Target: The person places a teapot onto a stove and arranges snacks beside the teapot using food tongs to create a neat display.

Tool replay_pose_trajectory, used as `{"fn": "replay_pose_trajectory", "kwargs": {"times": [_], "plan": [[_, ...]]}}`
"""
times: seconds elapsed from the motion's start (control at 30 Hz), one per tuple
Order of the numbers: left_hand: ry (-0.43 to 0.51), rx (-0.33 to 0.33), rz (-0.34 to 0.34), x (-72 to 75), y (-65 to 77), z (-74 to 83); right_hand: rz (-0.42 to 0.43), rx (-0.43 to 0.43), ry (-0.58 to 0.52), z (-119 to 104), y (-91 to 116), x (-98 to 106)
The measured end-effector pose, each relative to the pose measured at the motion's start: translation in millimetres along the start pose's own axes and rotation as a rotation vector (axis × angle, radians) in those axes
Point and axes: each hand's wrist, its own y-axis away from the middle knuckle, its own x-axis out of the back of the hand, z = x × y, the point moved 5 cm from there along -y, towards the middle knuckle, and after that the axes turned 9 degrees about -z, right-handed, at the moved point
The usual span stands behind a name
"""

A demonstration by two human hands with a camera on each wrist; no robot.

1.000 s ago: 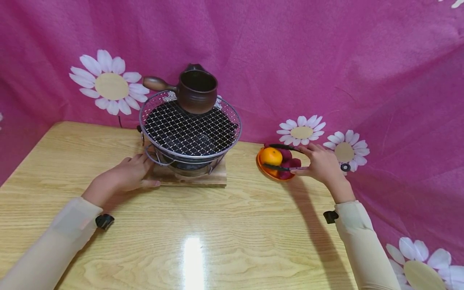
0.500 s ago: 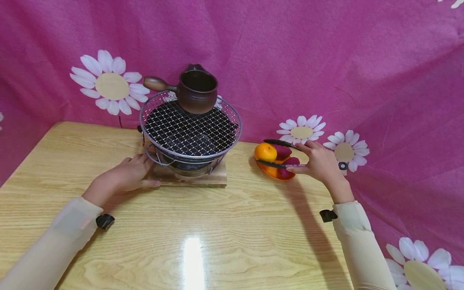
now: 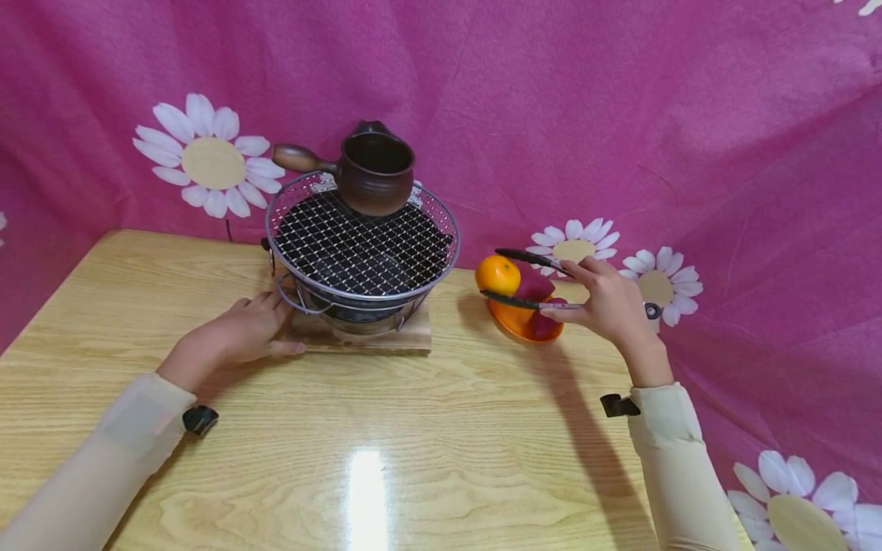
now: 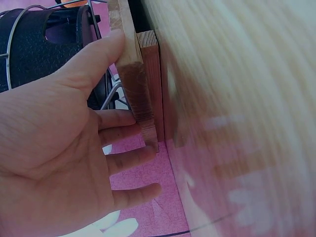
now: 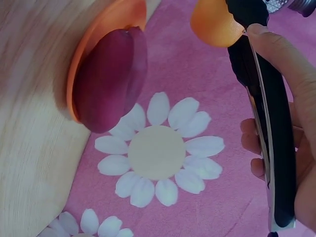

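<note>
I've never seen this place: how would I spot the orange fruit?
On the wooden table, look right past the round grill to a small orange dish. There, the right hand holds black tongs, with the orange fruit between their tips. It's round and bright, unlike the longer purple pieces lying in the dish.

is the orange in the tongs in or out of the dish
Out: the tongs hold the orange up, and the right wrist view shows a gap to the dish.

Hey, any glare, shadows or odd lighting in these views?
Head: white glare on the wooden table, with a long shadow beside the right sleeve; left wrist: the table mirrors the pink floral cloth; right wrist: colors look muted, but the tongs read fairly sharp.
</note>
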Motion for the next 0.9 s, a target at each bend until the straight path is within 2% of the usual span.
{"fn": "replay_pose_trajectory", "kwargs": {"times": [0.63, 0.9], "plan": [[0.015, 0.002, -0.006, 0.9, 1.6, 1.4, 0.011, -0.11, -0.142, 5.7, 1.6, 9.4], [-0.006, -0.005, 0.005, 1.5, 2.6, 2.8, 0.03, -0.138, -0.273, 11.6, 6.0, 12.1]]}}
